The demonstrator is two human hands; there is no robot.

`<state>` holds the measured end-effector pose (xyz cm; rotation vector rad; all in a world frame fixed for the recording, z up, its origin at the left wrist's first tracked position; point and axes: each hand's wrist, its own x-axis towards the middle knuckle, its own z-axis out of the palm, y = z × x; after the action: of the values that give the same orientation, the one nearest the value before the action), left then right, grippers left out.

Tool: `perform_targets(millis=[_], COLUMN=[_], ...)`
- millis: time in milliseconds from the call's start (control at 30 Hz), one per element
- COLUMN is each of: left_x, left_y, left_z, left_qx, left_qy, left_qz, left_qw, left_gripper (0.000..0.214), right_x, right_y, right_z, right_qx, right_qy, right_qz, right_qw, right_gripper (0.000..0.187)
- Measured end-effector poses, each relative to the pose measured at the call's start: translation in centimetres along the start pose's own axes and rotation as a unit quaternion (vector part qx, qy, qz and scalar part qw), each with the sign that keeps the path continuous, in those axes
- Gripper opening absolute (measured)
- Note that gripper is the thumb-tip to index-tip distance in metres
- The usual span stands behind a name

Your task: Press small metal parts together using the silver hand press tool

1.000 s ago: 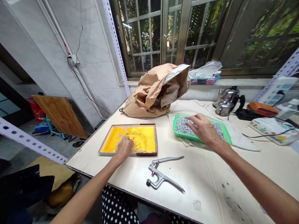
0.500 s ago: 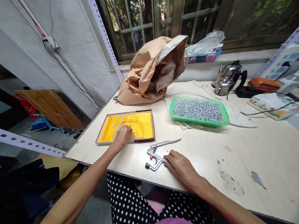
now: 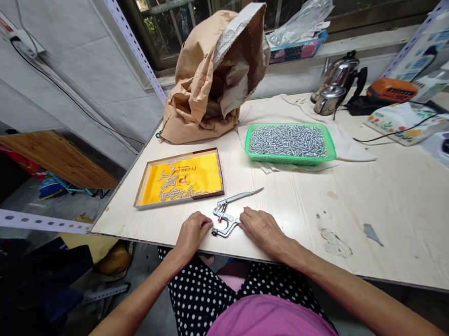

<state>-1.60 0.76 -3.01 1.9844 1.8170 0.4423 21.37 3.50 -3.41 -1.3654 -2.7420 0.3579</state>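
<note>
Metal snap pliers [image 3: 230, 213] lie near the table's front edge. My right hand [image 3: 260, 231] rests on the pliers' lower handle, fingers curled over it. My left hand [image 3: 193, 232] is just left of the pliers' jaw, fingers pinched together; whatever they hold is too small to make out. Behind my left hand lies a shallow yellow-lined tray [image 3: 180, 180] with several small metal pieces scattered in it. A green basket [image 3: 290, 143] full of small metal pieces stands further back on a white cloth.
A crumpled brown paper sack [image 3: 215, 76] stands at the back left of the table [image 3: 358, 211]. Kettles [image 3: 334, 86], an orange device [image 3: 391, 89] and cables lie at the back right. A perforated metal rail [image 3: 27, 220] runs on the left.
My left hand left the yellow tray and came to the pliers' jaw. My right hand went from the green basket to the pliers' handle. The view tilted downward.
</note>
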Motion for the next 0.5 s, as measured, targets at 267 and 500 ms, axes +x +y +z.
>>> perform_targets(millis=[267, 500], left_x=[-0.1, 0.1], left_y=[0.0, 1.4], left_z=[-0.3, -0.1], left_qx=[-0.019, -0.268], left_qy=[0.017, -0.016], left_qz=[-0.005, -0.169], left_qw=[1.0, 0.948], left_gripper=[0.018, 0.035], right_x=[-0.1, -0.9], right_y=[0.2, 0.7], right_z=[0.6, 1.4], right_qx=[-0.022, -0.063], right_qy=[0.046, 0.137], right_qz=[-0.029, -0.093], right_qw=[0.998, 0.984], right_gripper=[0.016, 0.024])
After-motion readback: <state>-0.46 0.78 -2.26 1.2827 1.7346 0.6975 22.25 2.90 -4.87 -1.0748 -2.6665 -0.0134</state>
